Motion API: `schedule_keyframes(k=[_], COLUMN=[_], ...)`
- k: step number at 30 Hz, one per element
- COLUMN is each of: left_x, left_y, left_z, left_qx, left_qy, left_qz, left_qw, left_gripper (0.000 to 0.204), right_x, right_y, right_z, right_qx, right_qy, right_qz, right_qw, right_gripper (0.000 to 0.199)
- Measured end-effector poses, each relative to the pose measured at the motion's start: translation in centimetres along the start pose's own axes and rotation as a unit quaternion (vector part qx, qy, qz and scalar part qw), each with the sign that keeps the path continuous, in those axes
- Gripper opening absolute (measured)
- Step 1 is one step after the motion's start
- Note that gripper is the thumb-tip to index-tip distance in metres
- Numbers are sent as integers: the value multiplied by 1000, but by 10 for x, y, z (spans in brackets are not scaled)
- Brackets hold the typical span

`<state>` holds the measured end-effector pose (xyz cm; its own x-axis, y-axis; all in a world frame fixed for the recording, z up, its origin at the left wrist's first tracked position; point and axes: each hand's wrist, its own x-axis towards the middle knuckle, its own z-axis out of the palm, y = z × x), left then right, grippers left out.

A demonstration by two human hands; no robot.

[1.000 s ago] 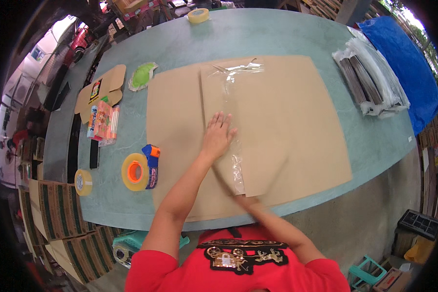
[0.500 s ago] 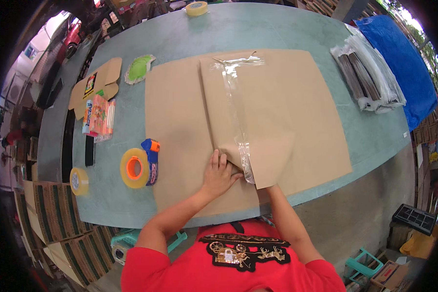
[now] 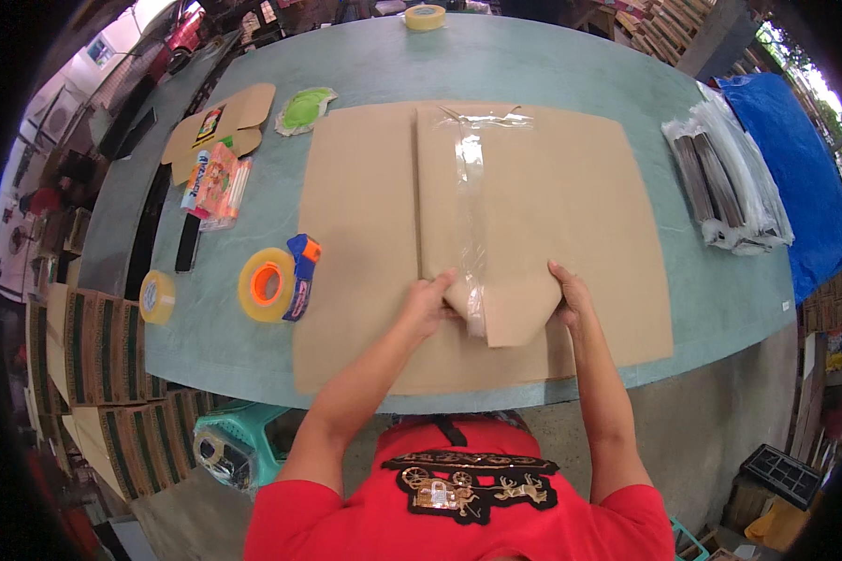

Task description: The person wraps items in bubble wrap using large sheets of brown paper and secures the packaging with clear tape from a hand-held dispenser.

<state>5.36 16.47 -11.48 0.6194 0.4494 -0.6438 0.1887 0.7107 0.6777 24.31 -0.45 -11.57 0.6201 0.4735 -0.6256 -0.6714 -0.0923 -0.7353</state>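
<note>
A flat parcel in brown paper [image 3: 515, 201] lies before me on a larger brown sheet [image 3: 360, 243]. Clear tape [image 3: 471, 178] runs down its face and across its far end. Its near end is folded into a tapering flap [image 3: 513, 313]. My left hand [image 3: 428, 304] is closed on the left corner of that fold, thumb near the tape. On the opposite corner my right hand [image 3: 573, 294] pinches the paper edge, fingertips partly hidden beneath.
Left on the green table [image 3: 374, 75] lie a tape dispenser [image 3: 271, 283], a tape roll [image 3: 157, 297], cut cardboard [image 3: 217, 131] and a green patch [image 3: 305, 110]. Another roll [image 3: 425, 17] is at the far edge. Plastic-wrapped bundles [image 3: 725, 182] and a blue sheet [image 3: 795, 178] lie right.
My right hand has come out from under the near flap to the parcel's right corner. The raised flap now lies narrower, with both its sides folded in. My left hand stays at the left corner.
</note>
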Motion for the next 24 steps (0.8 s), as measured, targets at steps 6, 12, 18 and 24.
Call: schedule_keyframes(k=[6, 12, 18, 24], left_x=[-56, -23, -20, -52], left_y=[-66, 17, 17, 52], left_z=[9, -60, -81, -42], left_qx=[104, 573, 789, 751], left_qy=[-148, 38, -70, -388], left_qz=[-66, 308, 418, 276], left_qw=[981, 758, 445, 456], left_gripper=[18, 29, 43, 25], right_x=[-50, -131, -93, 2], right_y=[80, 42, -82, -126], right_z=[-11, -48, -28, 15], right_qx=[-75, -223, -316, -425], right_qy=[-85, -285, -29, 33], right_qz=[-49, 170, -251, -379], right_qw=[992, 916, 914, 822], right_gripper=[35, 25, 30, 34])
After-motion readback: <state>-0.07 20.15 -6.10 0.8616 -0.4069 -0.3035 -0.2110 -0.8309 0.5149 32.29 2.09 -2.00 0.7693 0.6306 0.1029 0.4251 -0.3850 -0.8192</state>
